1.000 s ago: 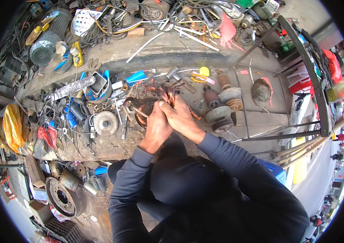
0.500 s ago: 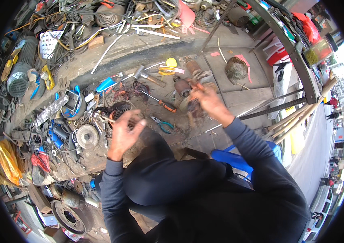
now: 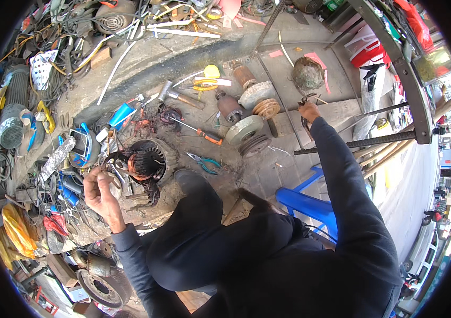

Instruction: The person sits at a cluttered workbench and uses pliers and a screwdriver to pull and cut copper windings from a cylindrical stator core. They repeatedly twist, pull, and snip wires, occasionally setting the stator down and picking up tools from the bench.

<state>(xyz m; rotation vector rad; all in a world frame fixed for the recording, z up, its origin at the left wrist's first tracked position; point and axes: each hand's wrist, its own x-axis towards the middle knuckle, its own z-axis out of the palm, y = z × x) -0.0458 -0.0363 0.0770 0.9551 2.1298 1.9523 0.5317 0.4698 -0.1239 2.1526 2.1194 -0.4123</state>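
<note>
My left hand point(image 3: 102, 197) is beside the round motor stator point(image 3: 171, 153), fingers bent and pinched; what they hold, if anything, cannot be made out. Dark and copper-coloured windings point(image 3: 143, 164) bulge out of the stator's bore. Stretched far to the right, my right hand point(image 3: 309, 110) is closed round a small bunch of dark wire point(image 3: 306, 98), above the paving near the round clump of matted fibre point(image 3: 308, 74). Between my hands lie an orange-handled screwdriver point(image 3: 204, 132), teal-handled pliers point(image 3: 204, 163) and a hammer point(image 3: 180, 96).
Rusty motor rotors point(image 3: 229, 106) and grey pulley wheels point(image 3: 244, 130) lie right of centre. A blue plastic stool point(image 3: 307, 204) stands by my right side, below a metal frame point(image 3: 390, 53). Tools and cables crowd the left; a grey electric motor point(image 3: 13, 108) lies beyond.
My right hand has moved right and up, away from the rotors and pulleys, holding dark wire. My left hand has swung left and lower, uncovering the stator, and its fingers have drawn together.
</note>
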